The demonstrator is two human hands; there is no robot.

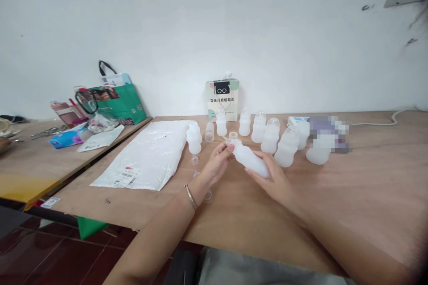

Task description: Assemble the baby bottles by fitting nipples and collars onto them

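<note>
Tabletop point(334, 196): both hands grip bottle point(250, 159).

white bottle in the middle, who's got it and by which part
Both hands hold the translucent white bottle above the table: the right hand grips its lower body, the left hand pinches at its neck end.

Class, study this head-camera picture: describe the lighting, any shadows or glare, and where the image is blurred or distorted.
Head view: soft, even light, only faint shadows under the hands; mild sheen on the plastic mailer bag; a pixelated patch masks something beside the row of bottles; wide-angle stretch bends the wooden table edge and smears the corners; the bottle held by the left hand and right hand stays fairly sharp.
</note>
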